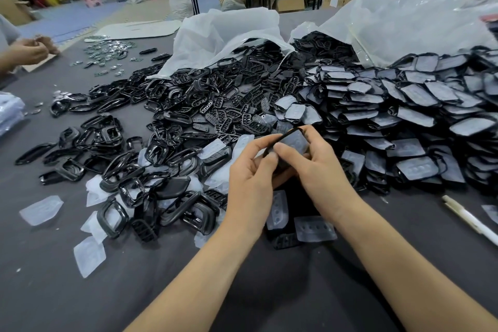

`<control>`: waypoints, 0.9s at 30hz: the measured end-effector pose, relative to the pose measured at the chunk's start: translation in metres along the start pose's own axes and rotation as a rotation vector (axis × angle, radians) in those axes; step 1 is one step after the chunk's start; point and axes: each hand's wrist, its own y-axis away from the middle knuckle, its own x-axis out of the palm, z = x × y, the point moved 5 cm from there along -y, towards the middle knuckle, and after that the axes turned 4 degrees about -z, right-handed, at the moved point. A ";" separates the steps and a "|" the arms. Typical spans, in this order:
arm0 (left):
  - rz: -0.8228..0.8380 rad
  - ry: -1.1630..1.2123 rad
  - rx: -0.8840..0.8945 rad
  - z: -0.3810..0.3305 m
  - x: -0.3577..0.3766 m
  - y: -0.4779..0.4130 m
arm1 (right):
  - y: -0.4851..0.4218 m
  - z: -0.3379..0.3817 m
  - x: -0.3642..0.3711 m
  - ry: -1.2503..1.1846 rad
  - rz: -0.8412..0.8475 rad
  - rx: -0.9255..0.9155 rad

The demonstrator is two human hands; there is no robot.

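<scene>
Left hand & right hand pinch 1 black frame w/ cloudy insert; worktop: 2 plastic bags, 1 pen, loose parts uncountable.

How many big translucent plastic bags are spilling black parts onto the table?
2: one translucent plastic bag centre back, another right back; others may be hidden behind them.

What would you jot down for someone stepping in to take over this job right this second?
Left hand and right hand both pinch one padded black frame above the table.
Done, it seems: the big stack of padded frames on the right.
Left to do: the loose frames heaped at left and centre, with spare clear pads lying among and beside them.
</scene>
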 end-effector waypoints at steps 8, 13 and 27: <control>-0.079 -0.026 0.069 -0.004 -0.006 -0.002 | -0.007 0.012 -0.023 0.038 -0.210 -0.143; -0.086 -0.027 0.013 0.000 -0.005 -0.002 | -0.008 0.005 -0.025 0.189 -0.271 -0.107; -0.114 0.105 -0.074 0.005 -0.008 -0.003 | -0.011 0.021 -0.046 0.113 -0.408 -0.215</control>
